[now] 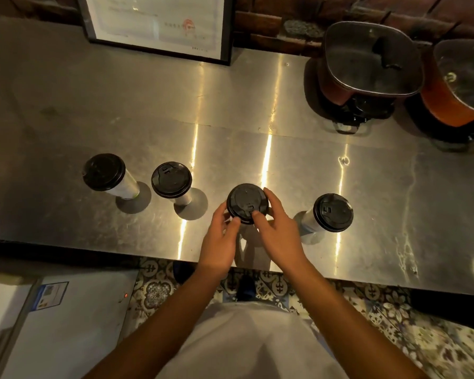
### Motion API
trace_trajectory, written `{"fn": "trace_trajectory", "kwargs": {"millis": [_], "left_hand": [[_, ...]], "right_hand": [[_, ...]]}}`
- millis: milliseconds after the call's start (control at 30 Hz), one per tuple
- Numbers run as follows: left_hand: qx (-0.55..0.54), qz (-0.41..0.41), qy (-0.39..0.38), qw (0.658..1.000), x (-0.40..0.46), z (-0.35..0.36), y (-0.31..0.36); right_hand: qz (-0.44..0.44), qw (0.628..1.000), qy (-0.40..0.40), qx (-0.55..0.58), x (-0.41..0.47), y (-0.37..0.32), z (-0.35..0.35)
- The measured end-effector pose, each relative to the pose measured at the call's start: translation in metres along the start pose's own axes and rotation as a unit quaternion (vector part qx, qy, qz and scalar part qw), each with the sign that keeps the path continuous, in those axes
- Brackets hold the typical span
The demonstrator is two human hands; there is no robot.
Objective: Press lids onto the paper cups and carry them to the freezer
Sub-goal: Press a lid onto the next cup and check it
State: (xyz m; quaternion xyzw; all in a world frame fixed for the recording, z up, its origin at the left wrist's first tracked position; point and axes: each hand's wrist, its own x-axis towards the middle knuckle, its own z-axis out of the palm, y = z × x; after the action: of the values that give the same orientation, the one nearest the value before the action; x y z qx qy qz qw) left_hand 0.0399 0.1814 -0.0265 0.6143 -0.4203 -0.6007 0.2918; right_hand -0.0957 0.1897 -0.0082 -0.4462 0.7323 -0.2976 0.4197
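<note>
Centrally, both hands work the black lid of the third paper cup in a row of four on the steel counter. The left hand and right hand cup the rim, thumbs pressing its near edge. The lidding step appears nearly complete; the cups at far left, left of centre and right already wear lids. Next, judged: confirm the seal, then lift. The framed certificate bears a red stamp; its text is illegible.
</note>
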Motion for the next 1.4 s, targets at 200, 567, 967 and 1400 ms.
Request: {"fn": "trace_trajectory", "kwargs": {"millis": [200,567,967,1400], "left_hand": [[0.042,-0.006,0.008,0.999,-0.006,0.011,-0.019],[0.074,-0.019,0.0,0.997,-0.003,0.012,-0.018],[-0.002,-0.047,-0.007,0.999,0.001,0.0,-0.024],[-0.046,-0.075,-0.016,0.996,0.004,-0.008,-0.019]], "right_hand": [[0.026,0.999,0.016,-0.025,-0.031,0.019,-0.008],[-0.036,0.998,0.042,-0.041,0.022,0.01,0.001],[-0.091,0.969,-0.001,-0.231,0.03,0.014,0.032],[-0.074,0.954,0.075,-0.281,0.041,0.009,0.047]]}}
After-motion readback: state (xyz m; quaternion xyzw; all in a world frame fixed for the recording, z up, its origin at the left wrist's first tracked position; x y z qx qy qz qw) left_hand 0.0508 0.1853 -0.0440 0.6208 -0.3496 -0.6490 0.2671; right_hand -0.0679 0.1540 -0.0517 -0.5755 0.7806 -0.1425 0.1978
